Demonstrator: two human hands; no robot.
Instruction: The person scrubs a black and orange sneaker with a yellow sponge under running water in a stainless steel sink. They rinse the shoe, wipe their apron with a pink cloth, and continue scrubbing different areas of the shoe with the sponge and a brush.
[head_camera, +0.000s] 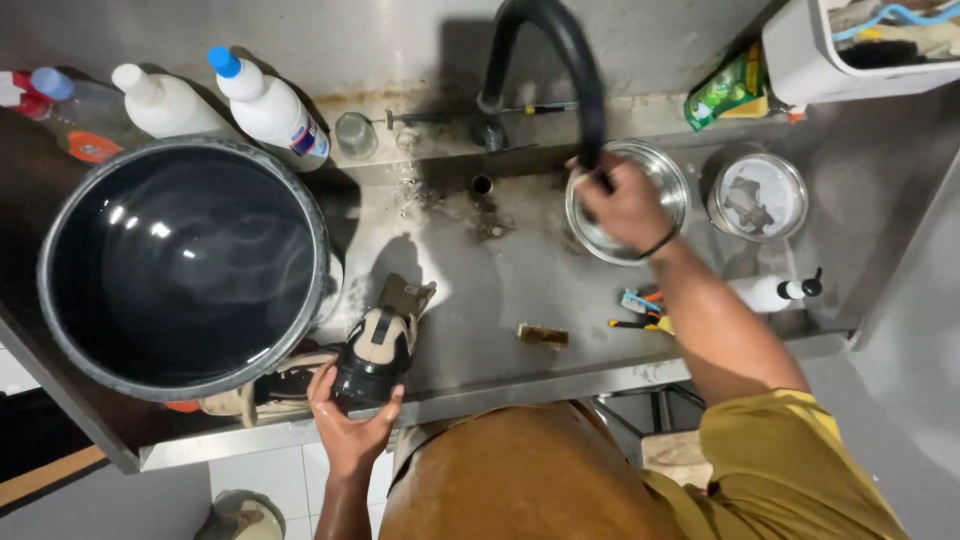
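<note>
The left hand (352, 425) grips a black and beige shoe (378, 345) by its heel end, fingers wrapped around the back of the sole, at the near edge of the steel sink (500, 270). The shoe's long axis runs from the hand at the near edge up and slightly right toward the far wall, toe end farthest from the person, upper facing the camera. A second shoe (270, 390) lies just beside it on the left, partly under the rim of a large dark plastic tub (185, 265) that fills the left part of the basin.

The right hand (625, 205) is well apart from the shoe, up and to the right, clenched around the end of a black hose (570, 60) that arches down from the tap. The hose end and the hand sit over a round steel bowl (628, 200); whether water runs cannot be told. So the shoe lies down and left of the hose outlet, with bare sink floor between them, and the left hand is by far the nearer to it.

Right of the bowl stands a smaller steel container (758, 195) with something pale inside. Brushes (640, 308) and a white pump bottle (775, 292) lie near the right forearm, and a small brown block (542, 335) rests on the sink floor. Two white detergent bottles (215, 105) lean on the back ledge.
</note>
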